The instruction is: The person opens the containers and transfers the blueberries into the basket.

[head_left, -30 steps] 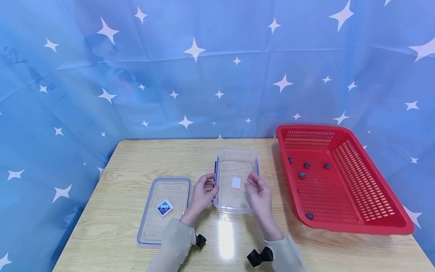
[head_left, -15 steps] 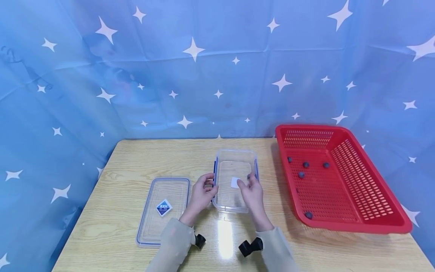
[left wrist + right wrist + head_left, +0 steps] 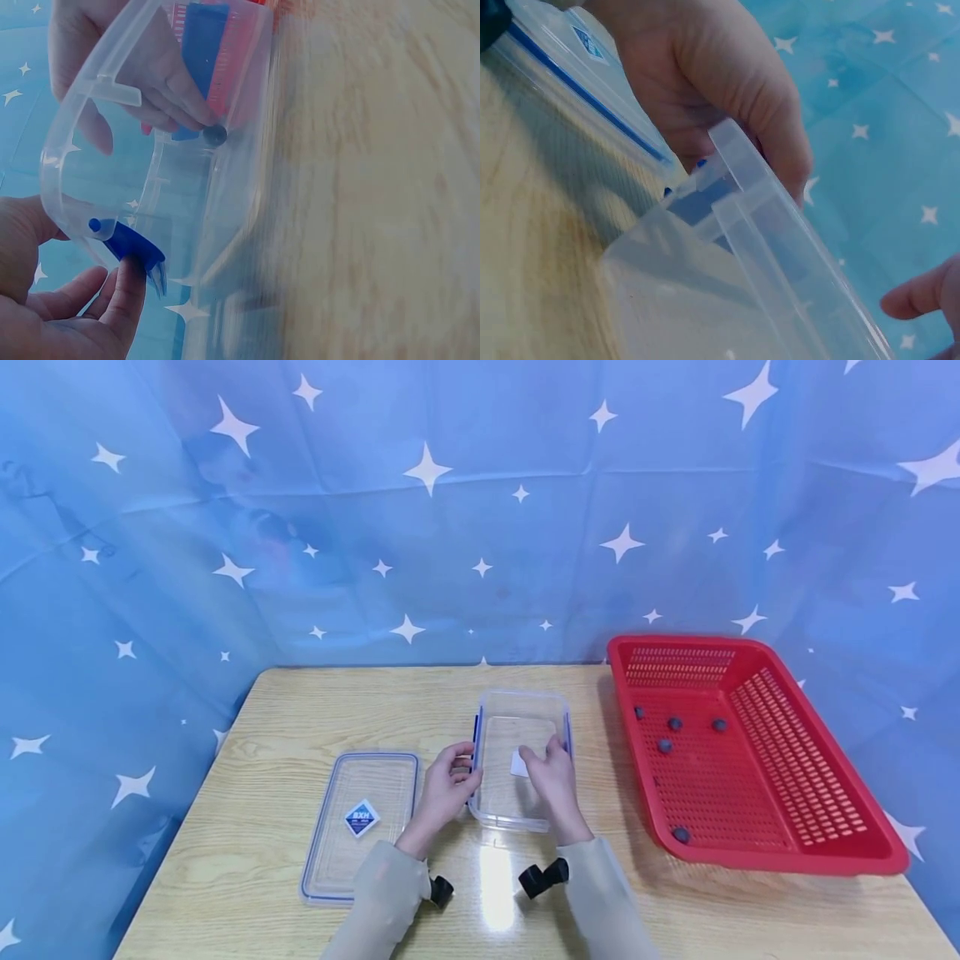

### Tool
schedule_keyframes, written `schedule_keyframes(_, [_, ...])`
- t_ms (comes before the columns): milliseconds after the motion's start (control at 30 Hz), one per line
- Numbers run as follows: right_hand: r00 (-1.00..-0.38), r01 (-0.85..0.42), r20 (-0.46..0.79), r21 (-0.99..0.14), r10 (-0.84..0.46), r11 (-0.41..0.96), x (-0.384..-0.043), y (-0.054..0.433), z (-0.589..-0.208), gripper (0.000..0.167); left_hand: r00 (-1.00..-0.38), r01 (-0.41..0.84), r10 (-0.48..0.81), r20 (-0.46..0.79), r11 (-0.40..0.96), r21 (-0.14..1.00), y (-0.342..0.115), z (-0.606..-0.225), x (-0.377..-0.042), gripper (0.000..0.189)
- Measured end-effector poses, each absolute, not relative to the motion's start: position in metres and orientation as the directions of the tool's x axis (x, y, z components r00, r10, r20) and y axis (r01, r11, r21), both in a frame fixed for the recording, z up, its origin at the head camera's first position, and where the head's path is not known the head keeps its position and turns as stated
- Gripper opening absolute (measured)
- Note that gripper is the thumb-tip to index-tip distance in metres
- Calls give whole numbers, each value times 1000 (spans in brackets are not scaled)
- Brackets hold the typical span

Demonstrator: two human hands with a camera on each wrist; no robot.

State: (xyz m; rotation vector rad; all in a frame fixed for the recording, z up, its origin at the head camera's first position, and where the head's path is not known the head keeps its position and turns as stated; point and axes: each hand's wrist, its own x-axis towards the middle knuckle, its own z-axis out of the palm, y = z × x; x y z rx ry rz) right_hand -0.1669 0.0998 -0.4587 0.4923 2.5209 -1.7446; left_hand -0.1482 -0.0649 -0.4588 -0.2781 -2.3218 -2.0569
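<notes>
My left hand [image 3: 444, 785] steadied the clear container [image 3: 521, 760] at mid-table, fingers curled at its left rim by the blue latch [image 3: 133, 247]. My right hand [image 3: 551, 772] reached inside it, fingertips pinching a small dark ball [image 3: 215, 135], seen only through blurred plastic in the left wrist view. The right wrist view cut off all but one fingertip. The lid [image 3: 362, 822] lay just left; the red basket [image 3: 840, 852] sat right.
</notes>
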Motion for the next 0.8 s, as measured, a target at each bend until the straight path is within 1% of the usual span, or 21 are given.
schedule_keyframes(33, [-949,282,-210,-901,237,329,-169,100,-458,67,-983,153,117,140,109,982,-65,-459,-148,37])
schedule_keyframes(100, [-947,283,-206,-898,248,337,-173,101,-459,59,-983,150,122,137,101,983,-65,-460,-149,37])
schedule_keyframes(200, [-942,304,-233,-897,240,322,-179,103,-459,56,-982,151,126,138,93,984,-65,-461,-150,38])
schedule_keyframes(233, [-941,312,-245,-896,235,315,-181,104,-459,63,-983,147,125,135,92,985,-65,-461,-150,38])
schedule_keyframes(367, [-940,330,-274,-884,204,333,-188,106,-459,69,-983,151,121,139,94,984,-65,-461,-150,38])
schedule_keyframes(433, [-940,331,-285,-892,185,308,-192,108,-459,67,-983,150,120,138,100,984,-65,-461,-150,38])
schedule_keyframes(567, [-944,320,-292,-923,153,216,-200,111,-460,56,-983,152,118,139,108,982,-65,-460,-149,38])
schedule_keyframes(633, [-945,316,-292,-929,145,192,-203,112,-459,52,-983,151,118,138,113,982,-65,-460,-149,38])
schedule_keyframes(800, [-952,304,-285,-928,116,216,-212,112,-452,51,-984,145,116,132,106,984,-65,-460,-149,38])
